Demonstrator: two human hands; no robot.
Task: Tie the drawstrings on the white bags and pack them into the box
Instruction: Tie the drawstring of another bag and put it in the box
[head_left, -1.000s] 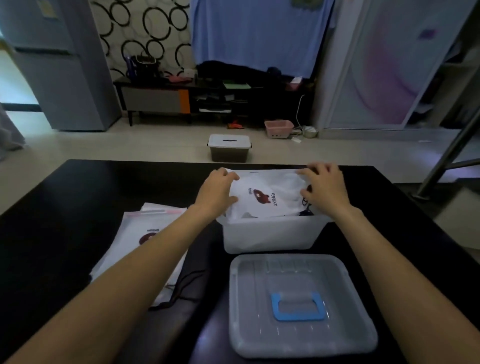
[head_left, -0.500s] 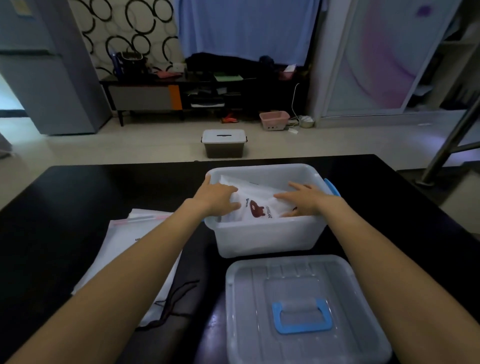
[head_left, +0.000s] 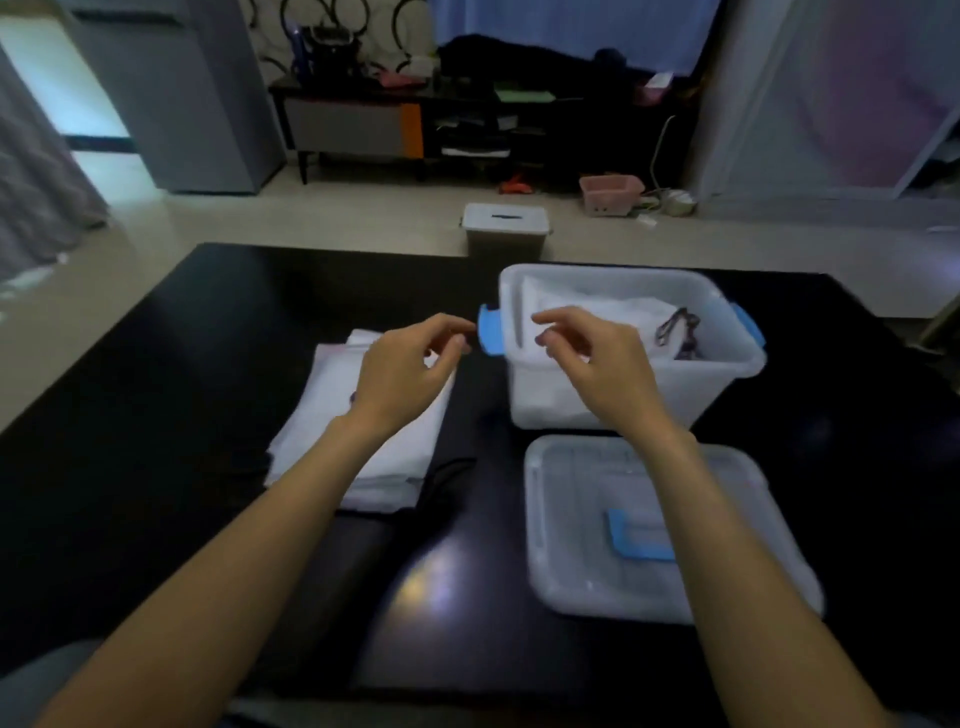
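Packing is partway done: one white bag (head_left: 597, 306) lies inside the box (head_left: 631, 384), its dark drawstrings (head_left: 678, 330) bunched toward the box's right end, and the stack of white bags (head_left: 332, 415) still to be tied sits on the black table (head_left: 156, 389) to the left of the box. The risk I see is lifting several sheets at once, since the stack is thin and slippery, or snagging the loose black cord (head_left: 447, 475) trailing at the stack's near edge. My left hand (head_left: 405, 371) hovers above the stack, fingers loosely curled, holding nothing. My right hand (head_left: 592, 358) hangs in front of the box's left wall, likewise relaxed and empty. The lid (head_left: 665, 530) lies on the table just in front of the box.
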